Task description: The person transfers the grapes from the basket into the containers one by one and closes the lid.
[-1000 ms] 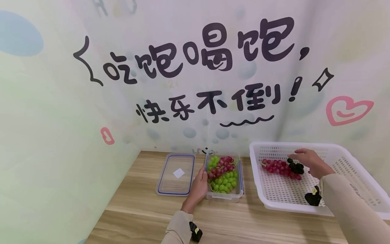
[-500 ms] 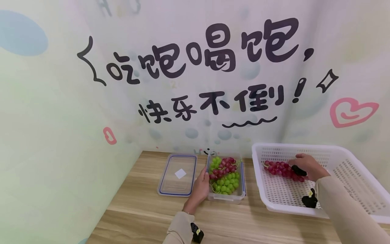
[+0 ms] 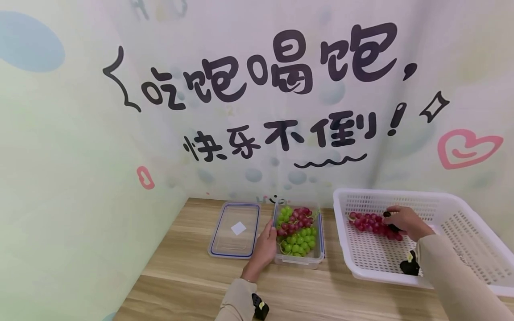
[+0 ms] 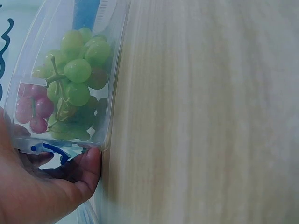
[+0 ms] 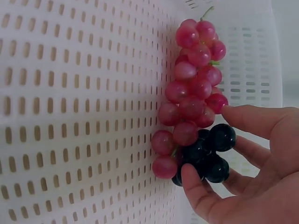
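In the head view, my right hand point(image 3: 408, 223) is in the white basket point(image 3: 348, 258) with its fingers around a small bunch of black grapes point(image 5: 206, 151). In the right wrist view, the thumb lies on the near black grapes, and one fingertip reaches a red grape. A longer bunch of red grapes point(image 3: 367, 221) lies against the black ones. My left hand point(image 3: 263, 248) holds the left side of a clear food container point(image 3: 297, 259), with fingers bent at its latch in the left wrist view. Inside are green grapes point(image 3: 299, 242) and red grapes point(image 3: 300, 217).
A clear lid point(image 3: 233, 244) with a blue seal and white label lies left of the container. All stand on a wooden table point(image 3: 176, 254). A printed cloth wall point(image 3: 225, 178) rises right behind them.
My right hand has lowered onto the black grapes and closed its fingers around them. The left hand stays at the container; the whole view has shifted slightly.
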Motion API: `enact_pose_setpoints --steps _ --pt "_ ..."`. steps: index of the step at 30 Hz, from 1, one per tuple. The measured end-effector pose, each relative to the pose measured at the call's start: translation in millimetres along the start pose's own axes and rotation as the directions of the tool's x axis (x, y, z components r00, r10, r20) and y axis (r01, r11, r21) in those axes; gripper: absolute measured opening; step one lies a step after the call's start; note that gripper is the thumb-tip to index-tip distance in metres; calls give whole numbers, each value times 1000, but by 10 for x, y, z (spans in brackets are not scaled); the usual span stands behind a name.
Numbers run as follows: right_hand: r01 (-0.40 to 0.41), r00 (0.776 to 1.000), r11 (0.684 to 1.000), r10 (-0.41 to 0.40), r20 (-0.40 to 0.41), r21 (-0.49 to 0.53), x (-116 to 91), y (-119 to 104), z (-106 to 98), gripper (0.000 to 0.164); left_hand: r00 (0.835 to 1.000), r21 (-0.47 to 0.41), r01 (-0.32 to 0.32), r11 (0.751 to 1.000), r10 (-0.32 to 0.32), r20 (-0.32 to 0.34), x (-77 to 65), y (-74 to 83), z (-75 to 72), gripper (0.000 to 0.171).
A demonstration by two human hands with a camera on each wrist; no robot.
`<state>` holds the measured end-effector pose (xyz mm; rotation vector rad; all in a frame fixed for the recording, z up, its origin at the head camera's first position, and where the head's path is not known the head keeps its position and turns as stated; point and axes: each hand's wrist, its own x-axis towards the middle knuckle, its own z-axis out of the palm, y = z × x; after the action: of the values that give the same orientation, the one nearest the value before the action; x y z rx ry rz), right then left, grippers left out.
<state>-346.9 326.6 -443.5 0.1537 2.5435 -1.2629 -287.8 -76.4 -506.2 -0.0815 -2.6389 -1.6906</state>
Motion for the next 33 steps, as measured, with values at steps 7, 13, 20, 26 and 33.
enact_pose_setpoints --steps 7,13,20,26,33 --pt "31 999 999 -31 -34 -15 -6 46 -2 61 1000 -4 0 1000 0 1 -12 10 5 51" --pt "60 995 998 -61 -79 -23 -29 29 21 51 1000 -3 -5 1000 5 -1 -8 15 6 51" --pt "83 985 992 -96 -147 -90 -89 16 5 36 1000 -1 8 1000 -8 1 -16 25 -9 52" --pt "103 978 988 -122 -167 -116 -122 23 -15 27 1000 4 10 1000 -10 0 -24 23 -9 51" --pt "107 974 987 -128 -187 -119 -117 -17 -34 28 1000 7 8 1000 -8 0 -18 22 -9 52"
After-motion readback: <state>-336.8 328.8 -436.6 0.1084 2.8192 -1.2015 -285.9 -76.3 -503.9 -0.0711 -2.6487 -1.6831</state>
